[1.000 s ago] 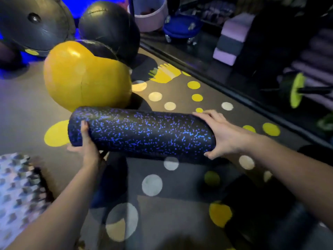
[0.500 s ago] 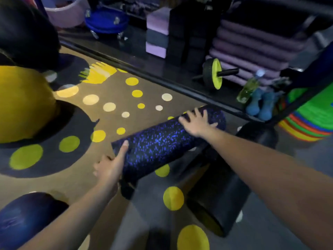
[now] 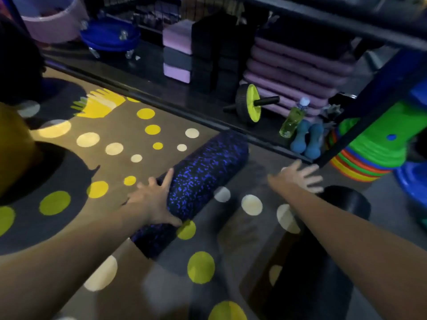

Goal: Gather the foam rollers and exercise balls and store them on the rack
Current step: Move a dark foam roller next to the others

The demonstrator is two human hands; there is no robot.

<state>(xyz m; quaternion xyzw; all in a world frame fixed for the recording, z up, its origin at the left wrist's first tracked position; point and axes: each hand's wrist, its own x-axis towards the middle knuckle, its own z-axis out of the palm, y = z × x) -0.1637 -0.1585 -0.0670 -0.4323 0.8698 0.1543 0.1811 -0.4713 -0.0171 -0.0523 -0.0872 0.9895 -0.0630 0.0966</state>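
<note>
Hands first: my left hand [image 3: 155, 200] lies flat against the near side of the speckled roller [image 3: 208, 169], fingers spread and one finger stretched up along the foam. It presses rather than wraps. My right hand [image 3: 298, 177] is off everything, fingers splayed and blurred, hovering just above the end of the black roller [image 3: 323, 262] that lies on the floor [image 3: 115, 127] at my right.

The speckled roller points slantwise at the rack [image 3: 379, 93], its far end close to the front edge of the bottom shelf [image 3: 150, 65]. From this angle I cannot tell whether that end touches the edge, or whether the roller rests on the floor.

My worry is the one-handed contact. A flat palm on a round foam cylinder gives little control, so I judge it could roll or swing away from me. If I shove it forward as it lies, the far end may butt the shelf edge instead of clearing it. Should it clear, the ab wheel [image 3: 250, 103], bottle [image 3: 291, 120] and dumbbells [image 3: 307, 139] stand right in its line and could be knocked over. I would want the right hand on the roller before any push.
</note>
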